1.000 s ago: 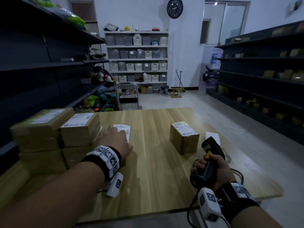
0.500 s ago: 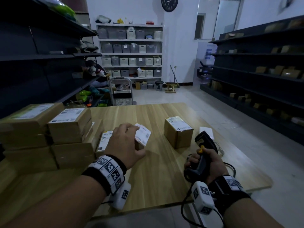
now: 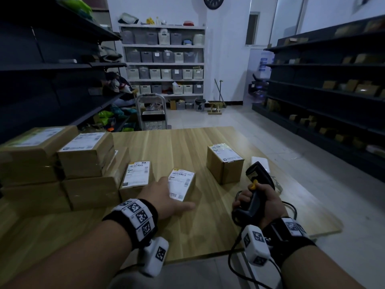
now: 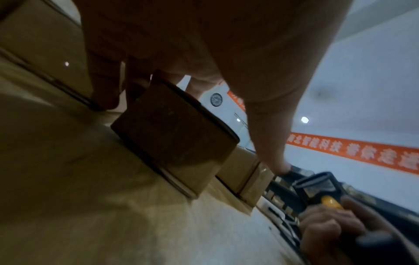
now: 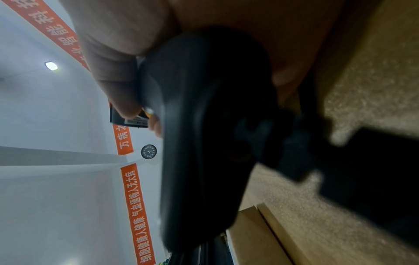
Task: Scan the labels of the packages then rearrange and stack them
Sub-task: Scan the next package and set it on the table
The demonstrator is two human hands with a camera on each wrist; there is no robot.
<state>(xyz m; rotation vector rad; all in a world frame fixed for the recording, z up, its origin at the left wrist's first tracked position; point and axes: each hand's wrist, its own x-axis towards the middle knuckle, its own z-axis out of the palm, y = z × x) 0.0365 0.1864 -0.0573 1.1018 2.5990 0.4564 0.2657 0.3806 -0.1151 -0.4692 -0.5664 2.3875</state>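
Note:
My left hand [image 3: 166,195] grips a small brown box [image 3: 181,185] with a white barcode label on top, near the middle of the wooden table [image 3: 166,147]. In the left wrist view the fingers [image 4: 106,86] sit on the far side of this box [image 4: 174,136] and the thumb stretches along its near side. My right hand [image 3: 258,199] holds a black barcode scanner [image 3: 257,176] with a yellow trigger upright over the table's right part. A second small labelled box [image 3: 136,178] leans by the stack. A cube-shaped labelled box [image 3: 225,161] stands alone behind the scanner.
A stack of larger brown boxes [image 3: 83,155] fills the table's left side. A white flat object [image 3: 261,162] lies behind the scanner, whose cable [image 3: 289,207] loops near the right edge. Dark shelving runs along both sides, and a trolley [image 3: 153,113] stands beyond the table.
My left hand has drawn the small labelled box away from the stack toward the table's middle, uncovering the second small box. The right hand has kept the scanner in place.

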